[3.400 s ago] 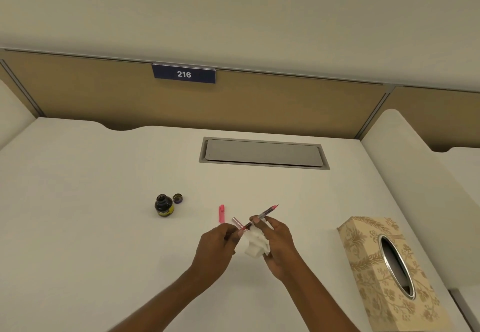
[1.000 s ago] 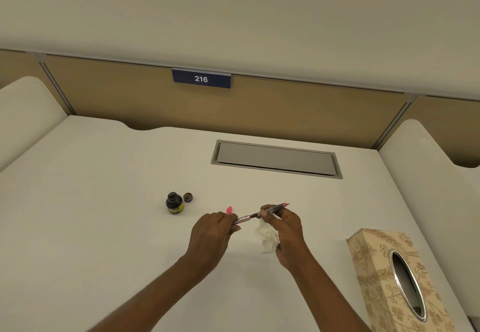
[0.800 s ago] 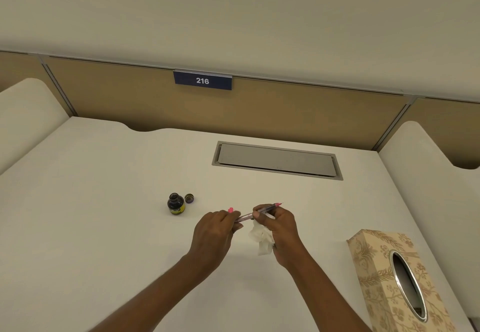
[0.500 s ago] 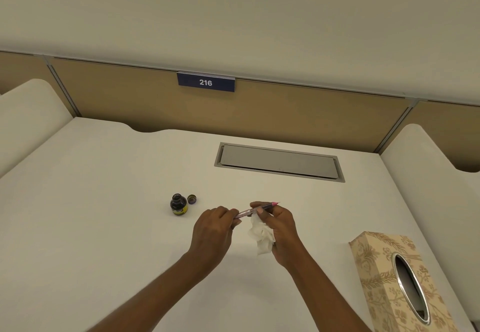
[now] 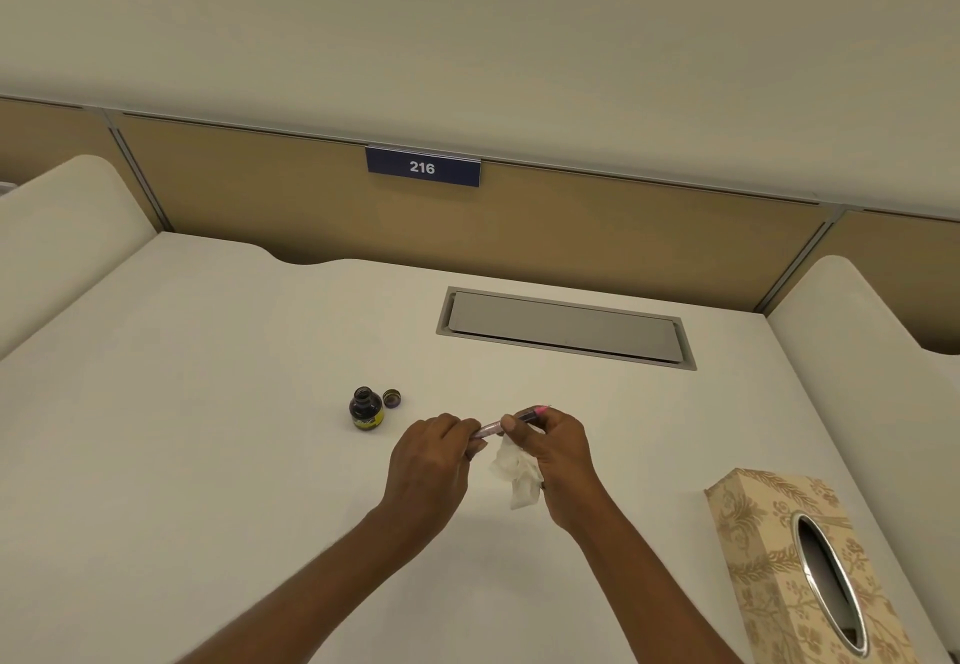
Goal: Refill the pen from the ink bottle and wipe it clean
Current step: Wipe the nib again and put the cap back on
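A slim pink pen (image 5: 493,425) lies level between both hands above the white desk (image 5: 208,455). My left hand (image 5: 431,461) pinches its near end, and my right hand (image 5: 550,450) grips the far part, whose pink tip (image 5: 540,409) sticks out beyond the fingers. A crumpled white tissue (image 5: 517,474) hangs from my right hand under the pen. The small dark ink bottle (image 5: 366,409) stands open to the left, with its cap (image 5: 391,398) beside it. The pink pen cap seen earlier is hidden behind my left hand.
A patterned tissue box (image 5: 810,565) stands at the right front. A grey cable hatch (image 5: 566,328) is set into the desk behind the hands. Low white dividers (image 5: 62,227) flank the desk, and a tan panel bears a sign reading 216 (image 5: 422,167).
Both hands have slid closer together along the pen, so less of its barrel shows. The tissue has dropped from around the pen to hang below it. The view shifted left.
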Demonstrator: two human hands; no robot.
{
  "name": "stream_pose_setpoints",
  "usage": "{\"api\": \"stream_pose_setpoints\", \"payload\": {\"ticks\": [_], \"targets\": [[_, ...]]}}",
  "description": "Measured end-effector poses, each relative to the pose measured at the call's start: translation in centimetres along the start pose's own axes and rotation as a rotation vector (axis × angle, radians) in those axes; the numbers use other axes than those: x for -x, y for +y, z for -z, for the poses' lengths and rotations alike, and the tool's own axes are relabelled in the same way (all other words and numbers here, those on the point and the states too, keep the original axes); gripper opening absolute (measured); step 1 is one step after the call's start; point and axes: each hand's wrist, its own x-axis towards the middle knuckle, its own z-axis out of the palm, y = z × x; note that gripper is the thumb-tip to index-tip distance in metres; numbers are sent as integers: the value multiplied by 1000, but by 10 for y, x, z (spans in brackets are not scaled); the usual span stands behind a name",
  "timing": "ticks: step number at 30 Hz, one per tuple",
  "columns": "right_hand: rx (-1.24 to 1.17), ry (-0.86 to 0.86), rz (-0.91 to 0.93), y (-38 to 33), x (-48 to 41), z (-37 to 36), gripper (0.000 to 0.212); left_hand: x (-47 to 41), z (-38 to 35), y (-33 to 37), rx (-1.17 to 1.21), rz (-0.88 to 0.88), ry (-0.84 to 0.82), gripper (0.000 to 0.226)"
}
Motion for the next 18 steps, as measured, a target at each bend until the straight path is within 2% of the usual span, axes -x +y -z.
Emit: {"api": "stream_pose_setpoints", "payload": {"ticks": [2, 5, 7, 14, 18], "targets": [[4, -5, 11, -1, 0, 0, 11, 0, 2, -1, -10, 21, 2, 19], [-7, 18, 53, -1, 0, 4, 29, -1, 5, -3, -24, 31, 11, 21], [-27, 19, 87, -3, 0, 8, 33, -2, 7, -4, -26, 31, 20, 21], [-67, -50, 114, -1, -3, 7, 7, -3, 12, -5, -13, 28, 29, 23], [-79, -27, 97, 0, -5, 0, 7, -4, 13, -5, -15, 18, 25, 28]]}}
